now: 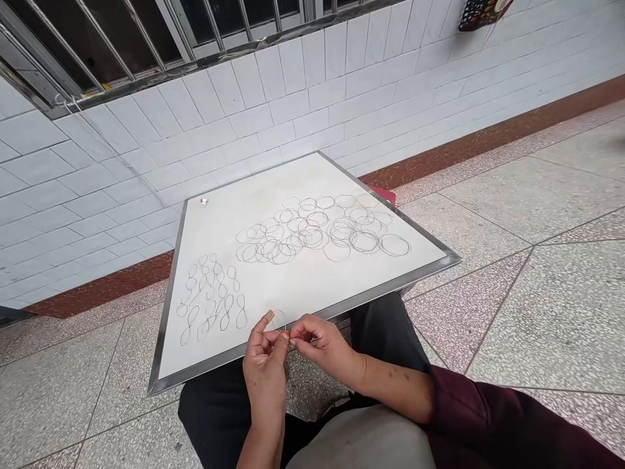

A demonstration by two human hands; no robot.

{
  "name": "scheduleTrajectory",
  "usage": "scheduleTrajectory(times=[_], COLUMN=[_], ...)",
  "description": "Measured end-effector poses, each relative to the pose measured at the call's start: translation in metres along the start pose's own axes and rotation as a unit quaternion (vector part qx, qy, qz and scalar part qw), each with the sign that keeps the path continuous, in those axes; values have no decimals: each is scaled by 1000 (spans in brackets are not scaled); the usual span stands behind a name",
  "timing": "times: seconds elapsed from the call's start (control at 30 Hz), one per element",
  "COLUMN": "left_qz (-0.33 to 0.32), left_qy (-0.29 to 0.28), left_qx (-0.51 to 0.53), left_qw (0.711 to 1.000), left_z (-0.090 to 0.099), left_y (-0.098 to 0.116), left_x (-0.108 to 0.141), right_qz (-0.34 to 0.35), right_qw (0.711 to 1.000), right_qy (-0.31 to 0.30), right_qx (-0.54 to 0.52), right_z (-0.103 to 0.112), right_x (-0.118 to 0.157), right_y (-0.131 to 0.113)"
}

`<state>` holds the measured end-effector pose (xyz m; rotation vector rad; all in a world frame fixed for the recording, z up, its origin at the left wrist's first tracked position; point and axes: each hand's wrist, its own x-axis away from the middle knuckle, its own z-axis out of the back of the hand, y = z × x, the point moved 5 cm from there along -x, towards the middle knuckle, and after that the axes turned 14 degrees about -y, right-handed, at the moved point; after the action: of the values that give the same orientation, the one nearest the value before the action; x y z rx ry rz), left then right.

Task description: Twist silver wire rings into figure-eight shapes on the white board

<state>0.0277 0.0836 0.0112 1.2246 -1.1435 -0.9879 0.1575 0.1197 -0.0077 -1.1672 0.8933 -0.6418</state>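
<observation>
Over the near edge of a white table, my left hand pinches a thin dark wire loop between thumb and finger. One of its fingertips has a tan wrap. Close against it, my right hand has thumb and forefinger pinched at the same wire. Part of the loop is hidden behind the fingers. To the left on the table lie several wires twisted into figure-eights. Many round wire rings lie overlapping across the middle and right of the tabletop.
A small white and red object sits at the table's far left corner. The table has a grey metal rim. Behind it rises a white tiled wall with barred windows. My legs are under the near edge, above a speckled floor.
</observation>
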Motion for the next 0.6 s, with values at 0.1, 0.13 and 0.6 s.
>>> scheduleTrajectory(times=[0.1, 0.13, 0.6], left_qz=[7, 9, -53], left_qy=[4, 3, 35], left_qx=[14, 21, 72], left_qw=[1000, 1000, 995], left_z=[-3, -5, -14], left_y=[-3, -4, -6], left_x=[-1, -2, 0], right_qz=[38, 48, -125], right_qw=[993, 987, 978], right_qy=[5, -1, -7], right_qx=[115, 154, -167], right_z=[2, 2, -11], right_x=[1, 2, -2], right_y=[-2, -2, 18])
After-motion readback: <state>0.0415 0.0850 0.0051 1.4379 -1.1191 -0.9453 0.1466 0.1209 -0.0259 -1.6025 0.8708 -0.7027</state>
